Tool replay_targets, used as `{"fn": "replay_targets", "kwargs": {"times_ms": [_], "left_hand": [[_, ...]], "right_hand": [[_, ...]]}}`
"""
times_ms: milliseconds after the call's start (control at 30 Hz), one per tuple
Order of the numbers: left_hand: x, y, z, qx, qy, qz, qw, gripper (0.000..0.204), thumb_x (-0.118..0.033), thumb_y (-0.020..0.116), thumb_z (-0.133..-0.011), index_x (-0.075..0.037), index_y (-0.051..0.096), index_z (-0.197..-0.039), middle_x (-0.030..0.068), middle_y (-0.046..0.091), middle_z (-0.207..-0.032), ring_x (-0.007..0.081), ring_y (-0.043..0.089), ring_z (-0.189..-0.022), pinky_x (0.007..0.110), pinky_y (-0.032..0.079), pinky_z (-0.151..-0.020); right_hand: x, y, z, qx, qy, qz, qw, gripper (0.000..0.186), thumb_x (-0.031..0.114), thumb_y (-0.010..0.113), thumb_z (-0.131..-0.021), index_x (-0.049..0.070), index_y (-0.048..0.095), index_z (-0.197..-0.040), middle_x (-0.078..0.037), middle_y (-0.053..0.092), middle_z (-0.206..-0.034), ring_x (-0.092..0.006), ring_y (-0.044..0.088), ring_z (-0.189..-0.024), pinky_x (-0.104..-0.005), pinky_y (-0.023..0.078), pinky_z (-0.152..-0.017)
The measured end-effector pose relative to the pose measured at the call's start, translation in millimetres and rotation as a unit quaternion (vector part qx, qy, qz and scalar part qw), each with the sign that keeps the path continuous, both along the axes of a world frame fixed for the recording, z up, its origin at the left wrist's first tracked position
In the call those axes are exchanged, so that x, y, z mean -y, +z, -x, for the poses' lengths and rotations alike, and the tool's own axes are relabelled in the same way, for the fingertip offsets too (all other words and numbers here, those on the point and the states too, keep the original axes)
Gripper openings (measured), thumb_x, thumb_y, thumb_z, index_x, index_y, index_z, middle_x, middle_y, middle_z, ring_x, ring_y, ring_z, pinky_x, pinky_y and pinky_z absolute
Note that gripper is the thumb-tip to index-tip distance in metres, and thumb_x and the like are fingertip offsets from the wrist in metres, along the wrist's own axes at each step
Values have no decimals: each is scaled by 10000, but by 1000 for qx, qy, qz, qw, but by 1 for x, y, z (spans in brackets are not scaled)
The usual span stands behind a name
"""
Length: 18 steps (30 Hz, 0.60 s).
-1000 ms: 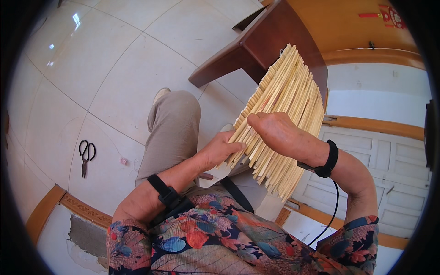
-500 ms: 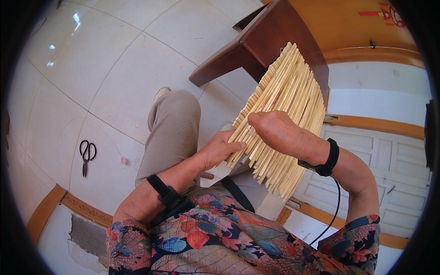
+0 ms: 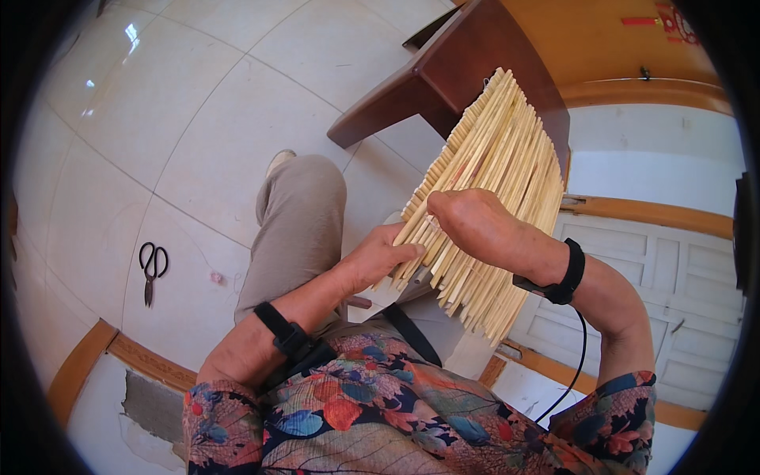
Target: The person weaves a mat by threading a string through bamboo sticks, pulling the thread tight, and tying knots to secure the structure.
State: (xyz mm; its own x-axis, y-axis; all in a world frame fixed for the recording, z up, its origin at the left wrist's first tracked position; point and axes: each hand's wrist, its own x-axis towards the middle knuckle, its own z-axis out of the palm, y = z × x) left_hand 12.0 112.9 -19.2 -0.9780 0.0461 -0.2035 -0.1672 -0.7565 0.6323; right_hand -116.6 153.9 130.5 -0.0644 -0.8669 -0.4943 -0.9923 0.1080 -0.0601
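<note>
A slanting mat of pale yellow stalks (image 3: 507,166), laid side by side with uneven ends, stretches from my lap toward a dark wooden piece of furniture. At its near left corner, my left hand (image 3: 382,257) is closed on the stalks, thumb on top and fingers partly hidden underneath. My right hand (image 3: 475,224) is curled over the mat just above, fingers pinched near the stitched left edge. Whatever is in that pinch is hidden; a bit of white shows by the fingers.
Black-handled scissors (image 3: 150,273) lie on the tiled floor (image 3: 214,150) at left, with a small pinkish tuft (image 3: 216,278) and fine thread nearby. The reddish-brown wooden furniture (image 3: 443,71) stands at the mat's far end. White panelled doors (image 3: 633,277) are at right.
The mat's far end has shifted very slightly up and away. Both hands stay nearly where they were, holding the same way.
</note>
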Motion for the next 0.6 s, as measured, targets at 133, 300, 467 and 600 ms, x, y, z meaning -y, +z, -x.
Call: {"fn": "replay_targets", "kwargs": {"times_ms": [133,300,467,600], "left_hand": [[1,1,0,2,-5,-12,1000,290,-170,568,-839,-2,547,-1075,34,597,-933,87,550,-817,240,452,-739],[2,-2,1,-25,1,2,1000,264,-173,559,-842,-5,554,-1046,31,602,-913,88,549,-810,239,451,-738],[3,0,1,-14,1,17,1000,253,-177,552,-843,-8,557,-1031,28,604,-898,85,547,-802,238,450,-732],[2,2,1,-18,5,29,999,256,-183,550,-844,-8,555,-1031,25,604,-892,84,545,-800,236,448,-731]], "right_hand": [[0,0,0,-10,-10,-10,1000,62,53,531,-772,-7,525,-784,-182,582,-659,-321,613,-643,-373,500,-567],[2,-2,0,-18,-24,-19,999,63,57,532,-776,-4,535,-788,-183,588,-672,-317,616,-651,-368,503,-574],[3,-1,1,-15,-21,-22,999,61,61,529,-782,1,538,-786,-179,589,-679,-317,615,-661,-364,503,-588],[1,1,2,-13,-24,-15,1000,58,61,533,-777,3,535,-783,-172,591,-683,-318,613,-675,-364,497,-601]]}}
